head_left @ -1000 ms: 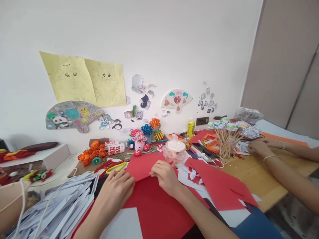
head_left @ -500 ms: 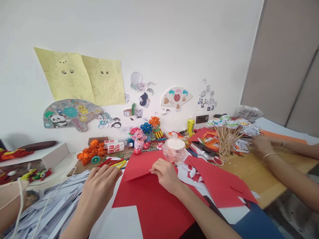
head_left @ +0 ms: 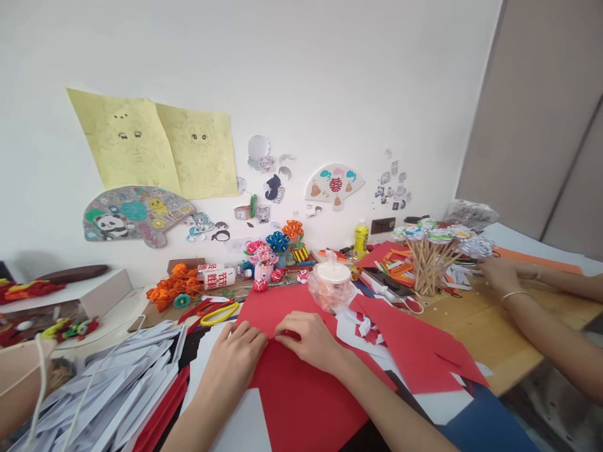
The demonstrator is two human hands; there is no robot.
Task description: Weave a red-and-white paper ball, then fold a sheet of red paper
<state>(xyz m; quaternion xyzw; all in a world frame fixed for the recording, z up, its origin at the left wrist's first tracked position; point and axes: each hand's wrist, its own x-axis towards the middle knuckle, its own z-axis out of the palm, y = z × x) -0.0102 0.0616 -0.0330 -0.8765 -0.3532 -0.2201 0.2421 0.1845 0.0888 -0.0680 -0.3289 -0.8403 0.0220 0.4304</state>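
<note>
Red paper [head_left: 311,402] lies in front of me, its layers hard to tell apart. My left hand [head_left: 239,359] is closed at the paper's left side, fingertips pinched on a red edge. Close beside it, my right hand [head_left: 308,342] pinches the same red edge between thumb and curled index finger. The fingertips of both hands almost meet. White paper [head_left: 242,424] shows underneath at the left. Just beyond my left hand rests a yellow ring-shaped handle [head_left: 219,313], apparently of scissors. A lidded cup in a plastic bag [head_left: 331,285] stands beyond my right hand.
Folded white paper strips [head_left: 108,389] pile up at the left. More red paper [head_left: 424,345] and blue paper [head_left: 490,420] lie to the right. Paper flowers on sticks [head_left: 431,257] stand near a co-worker's hands [head_left: 502,273]. Craft flowers and a yellow bottle [head_left: 360,238] line the wall.
My left hand has moved right, from beside the red paper onto its edge, next to my right hand. My right hand has shifted slightly; the raised red flap now lies lower. The yellow handle is uncovered.
</note>
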